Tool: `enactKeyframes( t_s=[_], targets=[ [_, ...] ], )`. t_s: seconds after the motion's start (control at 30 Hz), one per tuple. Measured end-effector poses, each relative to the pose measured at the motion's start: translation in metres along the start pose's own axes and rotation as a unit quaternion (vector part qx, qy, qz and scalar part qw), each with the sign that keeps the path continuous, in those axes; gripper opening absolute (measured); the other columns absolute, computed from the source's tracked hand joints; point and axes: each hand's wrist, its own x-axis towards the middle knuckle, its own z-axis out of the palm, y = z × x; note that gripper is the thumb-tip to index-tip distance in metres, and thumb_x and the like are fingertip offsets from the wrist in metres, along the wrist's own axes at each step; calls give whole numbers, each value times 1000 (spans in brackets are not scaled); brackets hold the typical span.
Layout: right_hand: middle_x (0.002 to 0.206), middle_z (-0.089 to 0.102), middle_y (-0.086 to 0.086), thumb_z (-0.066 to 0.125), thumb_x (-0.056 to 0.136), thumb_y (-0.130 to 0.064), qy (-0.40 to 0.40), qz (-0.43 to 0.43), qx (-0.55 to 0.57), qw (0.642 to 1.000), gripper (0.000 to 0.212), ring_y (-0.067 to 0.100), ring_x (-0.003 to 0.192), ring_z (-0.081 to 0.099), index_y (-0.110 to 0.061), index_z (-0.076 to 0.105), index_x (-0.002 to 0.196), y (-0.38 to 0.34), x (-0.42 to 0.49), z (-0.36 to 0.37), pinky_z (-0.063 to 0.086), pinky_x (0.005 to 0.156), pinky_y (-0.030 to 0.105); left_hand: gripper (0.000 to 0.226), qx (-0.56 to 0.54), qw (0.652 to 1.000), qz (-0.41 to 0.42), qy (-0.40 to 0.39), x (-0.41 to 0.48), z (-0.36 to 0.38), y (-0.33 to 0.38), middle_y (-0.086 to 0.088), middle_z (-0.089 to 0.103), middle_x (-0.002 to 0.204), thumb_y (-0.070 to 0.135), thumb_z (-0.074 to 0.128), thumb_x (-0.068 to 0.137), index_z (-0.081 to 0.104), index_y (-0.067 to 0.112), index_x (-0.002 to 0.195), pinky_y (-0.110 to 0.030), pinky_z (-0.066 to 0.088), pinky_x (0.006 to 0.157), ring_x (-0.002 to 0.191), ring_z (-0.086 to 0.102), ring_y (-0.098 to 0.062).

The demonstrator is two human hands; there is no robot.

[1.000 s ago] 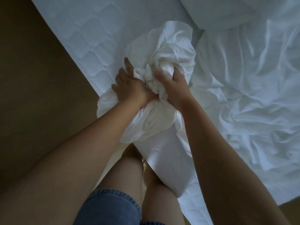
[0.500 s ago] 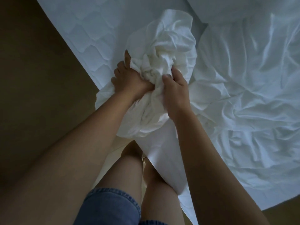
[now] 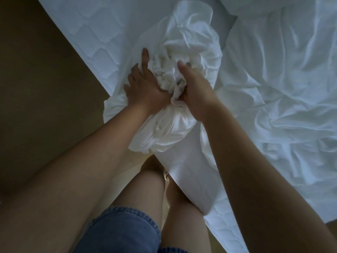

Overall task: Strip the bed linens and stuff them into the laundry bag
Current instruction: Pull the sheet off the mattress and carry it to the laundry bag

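Note:
A crumpled white sheet point(image 3: 191, 39) is bunched at the mouth of a white cloth laundry bag point(image 3: 164, 128), which lies on the mattress edge in front of me. My left hand point(image 3: 144, 88) rests on the bag's left side with its fingers spread outside and its thumb tucked into the opening, gripping the rim. On the right side of the opening, my right hand point(image 3: 195, 94) has its thumb up and its fingers buried in the sheet. More rumpled white bedding point(image 3: 273, 88) covers the right half of the bed.
The quilted white mattress point(image 3: 94, 33) is bare at the upper left, and its corner reaches toward my legs. Brown floor point(image 3: 36, 106) lies to the left. A pillow point(image 3: 264, 6) shows at the top right. My bare legs and denim shorts point(image 3: 118, 232) are below.
My right hand has pushed further down into the sheet at the bag's mouth. My left hand's fingers have spread out along the bag's side. The bundle sits a little lower.

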Motion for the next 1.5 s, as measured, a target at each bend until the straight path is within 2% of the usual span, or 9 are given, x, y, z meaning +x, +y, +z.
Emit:
enactKeyframes(
  t_s=[0.13,0.3,0.43,0.63,0.73,0.87,1.03,1.23,1.5],
  targets=[
    [103,60,-5,72,79,-31,221,-112,-168,954,49,10,93,59,-19,51,121,30,-24,9,51,80,23,118,-17,1000,5,21,20,-7,-6,-13,40,139,62,73,63,2,30,152,-49,37,105,125,46,-33],
    [142,33,6,84,50,-58,290,98,-158,939,120,26,132,34,-16,23,144,53,-20,-2,35,108,43,133,-65,998,12,4,34,-13,-17,-10,39,140,53,85,51,2,29,152,-42,40,106,127,47,-28],
    [124,57,-4,81,25,-63,265,62,-120,955,123,16,112,57,-16,40,132,50,2,-6,48,96,37,157,-86,995,-26,-53,50,-18,-22,-10,38,145,68,80,28,0,18,153,-36,38,110,131,44,-21],
    [119,59,-4,84,36,-46,295,27,-57,953,108,15,107,59,-17,39,129,63,14,-10,48,94,33,132,-79,996,-35,12,46,-2,-24,-3,22,150,62,84,45,13,26,150,-38,26,114,140,23,-20],
    [111,60,-9,90,43,-41,295,9,-48,954,99,8,97,59,-18,42,127,69,14,-13,47,87,27,138,-94,995,14,30,45,3,-29,1,27,153,89,64,36,19,25,149,-43,27,115,141,28,-18],
    [105,60,-14,90,50,-40,287,-3,-30,957,91,-3,85,57,-20,45,126,70,13,-10,45,79,22,137,-104,994,7,-16,42,-5,-30,1,45,141,73,69,32,21,21,149,-19,35,94,127,47,-17],
    [110,65,-5,88,40,-53,251,-43,-45,966,96,11,98,64,-18,50,121,66,-13,-7,56,85,38,125,-181,983,15,-25,23,-16,-32,8,54,120,50,79,39,21,13,143,-24,43,97,115,55,-13],
    [103,61,-9,90,53,-42,301,-100,-55,947,75,9,94,62,-19,47,111,68,-115,-38,55,85,36,109,-289,954,14,-79,-63,2,-24,8,66,116,50,79,29,51,20,130,-33,52,93,101,64,-9],
    [106,62,-2,85,42,-43,463,-161,81,868,81,13,94,66,-17,48,110,171,-342,-60,57,83,38,100,-203,932,201,-222,-252,40,2,10,67,107,52,78,31,55,20,123,-36,52,90,95,65,-11]
  ],
)
